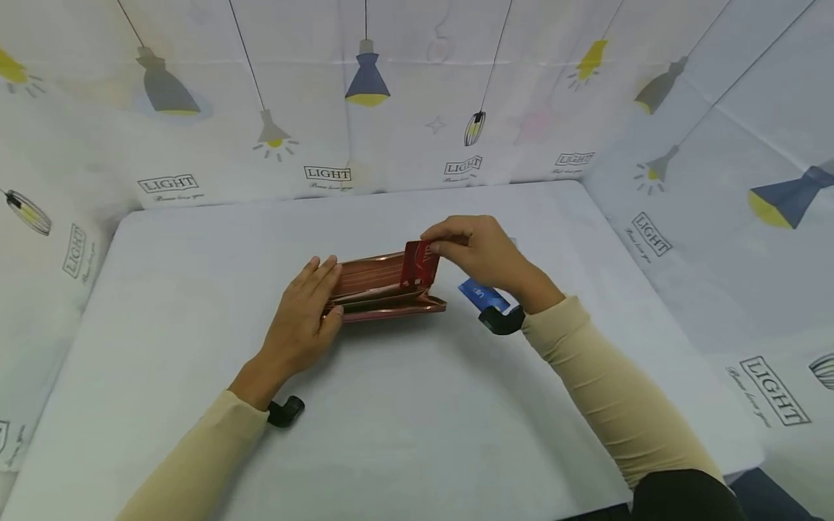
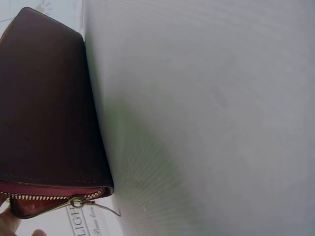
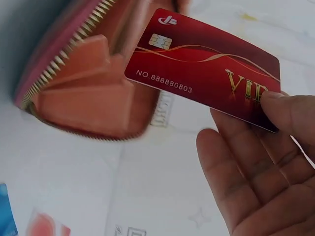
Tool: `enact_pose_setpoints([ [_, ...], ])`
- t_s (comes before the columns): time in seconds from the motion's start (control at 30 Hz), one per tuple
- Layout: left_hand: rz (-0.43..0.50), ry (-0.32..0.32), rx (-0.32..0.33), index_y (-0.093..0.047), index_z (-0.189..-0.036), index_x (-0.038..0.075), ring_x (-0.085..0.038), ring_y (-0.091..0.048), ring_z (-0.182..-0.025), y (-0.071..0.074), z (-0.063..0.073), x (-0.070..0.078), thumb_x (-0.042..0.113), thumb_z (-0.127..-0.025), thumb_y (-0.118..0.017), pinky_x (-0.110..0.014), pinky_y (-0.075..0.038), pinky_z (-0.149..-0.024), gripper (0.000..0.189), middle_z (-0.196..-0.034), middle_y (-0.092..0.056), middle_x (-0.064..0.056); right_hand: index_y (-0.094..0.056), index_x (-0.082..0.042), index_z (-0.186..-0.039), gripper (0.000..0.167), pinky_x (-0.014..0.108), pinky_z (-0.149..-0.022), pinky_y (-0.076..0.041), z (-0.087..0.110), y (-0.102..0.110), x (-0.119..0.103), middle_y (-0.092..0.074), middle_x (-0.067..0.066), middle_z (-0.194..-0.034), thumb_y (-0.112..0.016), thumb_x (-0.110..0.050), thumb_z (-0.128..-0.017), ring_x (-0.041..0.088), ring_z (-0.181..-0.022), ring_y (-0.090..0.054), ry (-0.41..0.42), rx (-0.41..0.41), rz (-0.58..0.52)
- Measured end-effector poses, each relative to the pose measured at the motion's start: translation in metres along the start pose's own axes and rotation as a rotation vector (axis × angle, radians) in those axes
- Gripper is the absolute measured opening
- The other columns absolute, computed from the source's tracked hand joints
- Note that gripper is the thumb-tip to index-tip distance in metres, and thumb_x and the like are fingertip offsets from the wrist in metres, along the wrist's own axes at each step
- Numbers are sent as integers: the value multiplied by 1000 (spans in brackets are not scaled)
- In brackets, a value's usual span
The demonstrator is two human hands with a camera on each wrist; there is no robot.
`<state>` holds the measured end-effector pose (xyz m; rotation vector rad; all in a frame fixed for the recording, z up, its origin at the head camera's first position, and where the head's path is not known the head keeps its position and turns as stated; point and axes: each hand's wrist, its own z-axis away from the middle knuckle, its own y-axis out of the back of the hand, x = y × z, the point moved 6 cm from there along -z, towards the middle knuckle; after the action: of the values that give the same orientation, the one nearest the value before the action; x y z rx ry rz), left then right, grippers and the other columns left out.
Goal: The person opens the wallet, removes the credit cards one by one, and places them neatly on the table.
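A zipped wallet (image 1: 370, 275), brown outside with an orange-brown lining, stands unzipped on the white table with its mouth spread. My left hand (image 1: 298, 318) holds its left end, thumb at the front edge and fingers along the back side. Between the thumb and fingers of my right hand (image 1: 489, 250), a red VIP card (image 3: 206, 69) with a gold chip is pinched by one end. The card's other end overlaps the wallet's right part, by the inner pockets (image 3: 83, 103). From the left wrist, the wallet's plain dark outer side (image 2: 47, 98) and zipper pull (image 2: 78, 202) show.
A blue card (image 1: 481, 294) lies on the table (image 1: 417, 405) right of the wallet, partly hidden by the right wrist and its black camera (image 1: 502, 320). A red-and-white item (image 3: 47, 225) lies near it. Cloth walls printed with lamps border the table.
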<state>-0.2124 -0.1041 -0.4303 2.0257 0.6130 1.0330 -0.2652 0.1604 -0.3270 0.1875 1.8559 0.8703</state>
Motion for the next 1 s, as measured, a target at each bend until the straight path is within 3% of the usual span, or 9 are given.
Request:
enact_pose_setpoints([
  [0.2,7,8,-2,-35,-161,-1,-38,-21,-158,1,1,1,23,-103,-50,-56,-18,-127,65,-168,-34,-16,-73,2,-125,27,29,-87,-61,7,44,24,-73,19,-122,-60,5,-102,31,-101,-75,-124,59,-41],
  [0.37,8,-6,7,-35,-160,-3,-40,-22,-157,1,1,2,23,-103,-51,-55,-18,-127,65,-167,-34,-17,-73,-2,-129,29,34,-90,-59,22,75,80,-69,16,-131,-55,-2,-106,30,-107,-68,-365,40,48],
  [0.5,14,-11,11,-35,-160,-3,-40,-22,-158,1,1,3,23,-103,-51,-55,-17,-127,65,-167,-34,-17,-71,-2,-131,31,50,-99,-56,43,82,127,-65,20,-136,-51,-2,-107,35,-116,-62,-544,-6,63],
  [0.6,12,-12,14,-35,-160,-3,-39,-22,-158,1,1,3,23,-103,-51,-55,-17,-127,65,-167,-34,-17,-70,2,-131,32,50,-102,-55,54,77,156,-63,24,-139,-49,1,-106,37,-120,-61,-628,-59,46],
  [0.8,12,-8,15,-35,-160,-3,-39,-22,-158,2,1,2,22,-102,-51,-54,-16,-127,65,-167,-34,-17,-72,1,-129,35,41,-95,-54,64,65,188,-61,23,-139,-48,2,-103,34,-117,-56,-679,-132,65],
  [1.0,17,-10,13,-35,-160,-3,-40,-22,-157,1,0,3,22,-103,-51,-53,-16,-128,65,-168,-34,-17,-73,-3,-129,31,49,-100,-52,60,56,194,-66,21,-134,-57,-5,-102,36,-119,-54,-673,-94,156],
])
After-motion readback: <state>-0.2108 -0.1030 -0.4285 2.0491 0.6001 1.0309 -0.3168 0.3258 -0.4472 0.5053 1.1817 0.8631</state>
